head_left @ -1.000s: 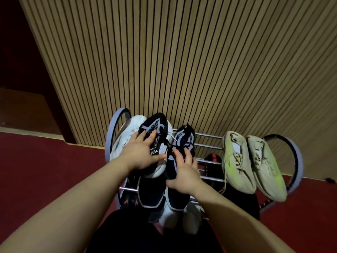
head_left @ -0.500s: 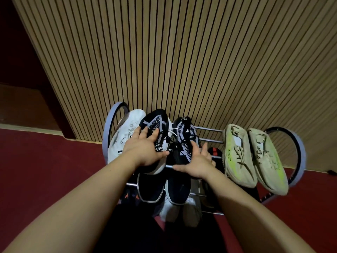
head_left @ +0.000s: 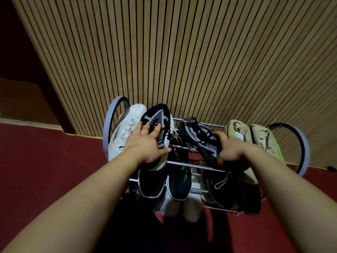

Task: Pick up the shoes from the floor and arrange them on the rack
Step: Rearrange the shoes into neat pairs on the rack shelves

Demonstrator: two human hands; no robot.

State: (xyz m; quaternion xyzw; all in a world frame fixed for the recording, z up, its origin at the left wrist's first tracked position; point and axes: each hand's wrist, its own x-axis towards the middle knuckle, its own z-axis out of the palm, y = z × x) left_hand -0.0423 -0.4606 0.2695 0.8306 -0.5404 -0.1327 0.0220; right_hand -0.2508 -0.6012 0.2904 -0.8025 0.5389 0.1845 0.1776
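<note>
Both forearms bare, extended forward; left hand (head_left: 145,146) palm down, fingers spread nearly straight, thumb out; right hand (head_left: 230,148) knuckles up, fingers curled round a black shoe (head_left: 197,135).

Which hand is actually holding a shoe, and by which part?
The right hand grips the right black-and-grey shoe round its near end; the left hand lies flat on the left black-and-grey shoe.

Rack (head_left: 106,136), lower centre, stands on floor (head_left: 45,161) before slatted wall (head_left: 182,52); shoes (head_left: 235,130) line its top tier, further shoes (head_left: 179,183) beneath.
</note>
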